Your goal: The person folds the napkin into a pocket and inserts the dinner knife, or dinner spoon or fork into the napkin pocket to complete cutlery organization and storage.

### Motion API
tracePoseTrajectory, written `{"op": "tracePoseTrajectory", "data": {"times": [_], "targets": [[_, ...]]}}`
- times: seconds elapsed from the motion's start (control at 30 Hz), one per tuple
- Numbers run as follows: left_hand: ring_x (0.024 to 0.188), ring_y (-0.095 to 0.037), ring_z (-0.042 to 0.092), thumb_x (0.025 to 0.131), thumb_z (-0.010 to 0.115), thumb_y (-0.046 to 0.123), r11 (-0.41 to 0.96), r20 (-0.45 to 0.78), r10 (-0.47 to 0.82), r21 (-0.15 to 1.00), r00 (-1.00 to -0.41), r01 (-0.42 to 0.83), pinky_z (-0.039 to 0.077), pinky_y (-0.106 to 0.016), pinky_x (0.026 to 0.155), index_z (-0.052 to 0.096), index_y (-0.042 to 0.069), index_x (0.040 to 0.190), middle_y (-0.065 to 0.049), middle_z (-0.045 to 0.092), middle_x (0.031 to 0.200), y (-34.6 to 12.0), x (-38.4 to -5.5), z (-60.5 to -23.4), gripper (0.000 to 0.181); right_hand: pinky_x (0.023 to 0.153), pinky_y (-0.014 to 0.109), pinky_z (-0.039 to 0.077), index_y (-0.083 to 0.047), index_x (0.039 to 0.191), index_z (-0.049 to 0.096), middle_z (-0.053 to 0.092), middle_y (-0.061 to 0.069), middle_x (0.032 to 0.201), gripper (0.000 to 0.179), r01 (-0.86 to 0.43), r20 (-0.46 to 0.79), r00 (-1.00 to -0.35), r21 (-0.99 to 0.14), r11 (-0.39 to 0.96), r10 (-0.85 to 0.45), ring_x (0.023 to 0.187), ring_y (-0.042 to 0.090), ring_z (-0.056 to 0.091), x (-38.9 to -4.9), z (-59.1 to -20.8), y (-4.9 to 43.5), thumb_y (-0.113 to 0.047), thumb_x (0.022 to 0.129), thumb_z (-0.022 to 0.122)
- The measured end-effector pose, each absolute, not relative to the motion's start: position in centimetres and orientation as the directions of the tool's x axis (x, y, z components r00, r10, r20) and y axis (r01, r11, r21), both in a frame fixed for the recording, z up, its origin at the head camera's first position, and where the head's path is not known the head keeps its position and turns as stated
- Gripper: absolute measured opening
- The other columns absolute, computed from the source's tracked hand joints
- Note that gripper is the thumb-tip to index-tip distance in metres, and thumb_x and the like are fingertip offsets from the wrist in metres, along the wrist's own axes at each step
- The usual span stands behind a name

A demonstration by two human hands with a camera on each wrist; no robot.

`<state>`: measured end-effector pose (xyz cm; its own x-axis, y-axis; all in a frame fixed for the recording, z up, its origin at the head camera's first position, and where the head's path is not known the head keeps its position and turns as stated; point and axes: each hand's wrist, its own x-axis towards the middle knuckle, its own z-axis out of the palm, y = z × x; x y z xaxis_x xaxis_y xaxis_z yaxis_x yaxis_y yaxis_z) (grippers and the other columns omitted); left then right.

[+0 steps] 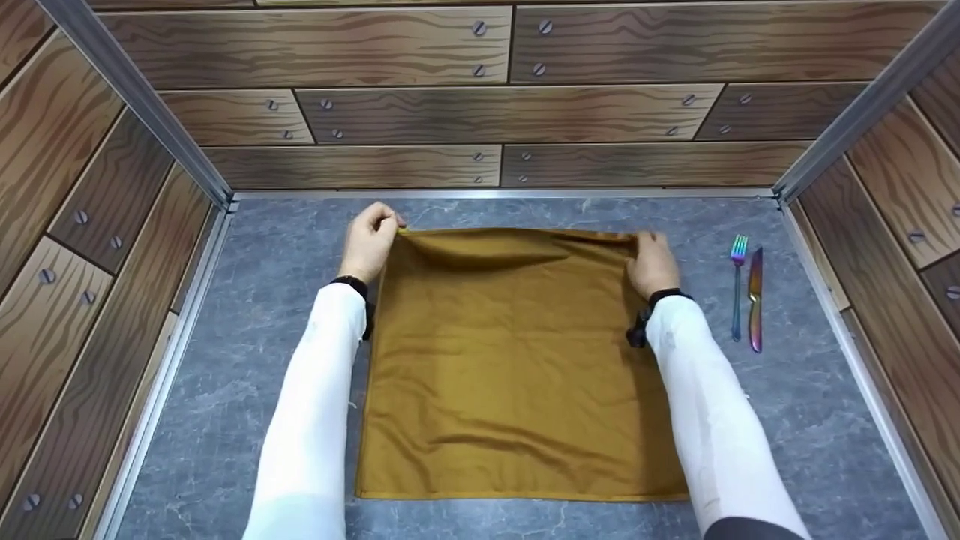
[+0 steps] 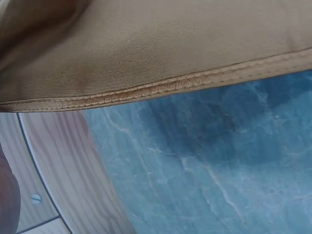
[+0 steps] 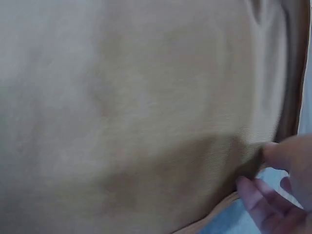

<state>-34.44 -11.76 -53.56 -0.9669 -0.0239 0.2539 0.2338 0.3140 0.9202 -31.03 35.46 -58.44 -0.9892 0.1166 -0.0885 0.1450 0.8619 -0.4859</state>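
Note:
A square mustard-brown cloth napkin (image 1: 517, 360) lies spread over the grey surface, its far edge lifted and sagging between both hands. At its far left corner my left hand (image 1: 371, 236) pinches the fabric; the left wrist view shows the stitched hem (image 2: 170, 87) running above the surface. My right hand (image 1: 652, 262) grips the far right corner. In the right wrist view, the right thumb and fingers (image 3: 265, 197) hold the cloth near its edge. Soft wrinkles cross the near part of the napkin, and the right forearm covers part of its right side.
To the right of the napkin, a rainbow-coloured fork (image 1: 737, 285) and a matching knife (image 1: 756, 300) lie side by side on the grey marbled surface (image 1: 247, 360). Metal rails (image 1: 495, 194) and wood-patterned walls (image 1: 420, 116) enclose the left, back and right sides.

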Motion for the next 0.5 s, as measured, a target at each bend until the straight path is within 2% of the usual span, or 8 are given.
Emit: {"op": "tracePoseTrajectory", "data": {"times": [0.13, 0.23, 0.4, 0.5], "targets": [[0.091, -0.017, 0.063, 0.093, 0.053, 0.003, 0.319, 0.245, -0.040, 0.922, -0.969, 0.220, 0.046, -0.025, 0.080, 0.062, 0.000, 0.079, -0.012, 0.071, 0.092, -12.2, -34.3, -53.7, 0.017, 0.102, 0.059, 0.044, 0.008, 0.133, 0.057, 0.050, 0.032, 0.131, 0.035, 0.169, -0.073, -0.986, -0.459, 0.872, 0.153, 0.119, 0.049, 0.053, -30.9, -58.8, 35.6, -0.010, 0.103, 0.059], [0.089, -0.017, 0.062, 0.094, 0.053, 0.006, 0.337, 0.234, -0.040, 0.918, -0.971, 0.208, 0.045, -0.025, 0.078, 0.063, 0.001, 0.080, -0.010, 0.072, 0.093, -12.4, -34.2, -53.7, 0.017, 0.098, 0.060, 0.045, 0.008, 0.129, 0.057, 0.056, 0.031, 0.122, 0.033, 0.139, -0.029, -0.990, -0.430, 0.892, 0.140, 0.115, 0.049, 0.055, -31.0, -59.0, 35.7, -0.011, 0.103, 0.060], [0.085, -0.016, 0.060, 0.094, 0.053, 0.006, 0.332, 0.214, -0.038, 0.924, -0.976, 0.189, 0.044, -0.025, 0.075, 0.063, 0.002, 0.081, -0.010, 0.072, 0.093, -12.5, -34.1, -53.9, 0.017, 0.100, 0.064, 0.044, 0.008, 0.137, 0.054, 0.054, 0.036, 0.127, 0.036, 0.073, 0.001, -0.997, -0.387, 0.919, 0.080, 0.118, 0.055, 0.052, -31.2, -59.5, 35.5, -0.011, 0.108, 0.048], [0.087, -0.016, 0.061, 0.094, 0.054, 0.006, 0.325, 0.203, -0.034, 0.928, -0.979, 0.181, 0.045, -0.024, 0.076, 0.064, 0.002, 0.082, -0.010, 0.072, 0.093, -12.3, -34.0, -54.1, 0.016, 0.103, 0.067, 0.040, 0.005, 0.146, 0.048, 0.049, 0.038, 0.135, 0.041, 0.065, -0.020, -0.998, -0.389, 0.919, 0.062, 0.122, 0.058, 0.048, -31.2, -59.7, 35.3, -0.003, 0.107, 0.040]]}}
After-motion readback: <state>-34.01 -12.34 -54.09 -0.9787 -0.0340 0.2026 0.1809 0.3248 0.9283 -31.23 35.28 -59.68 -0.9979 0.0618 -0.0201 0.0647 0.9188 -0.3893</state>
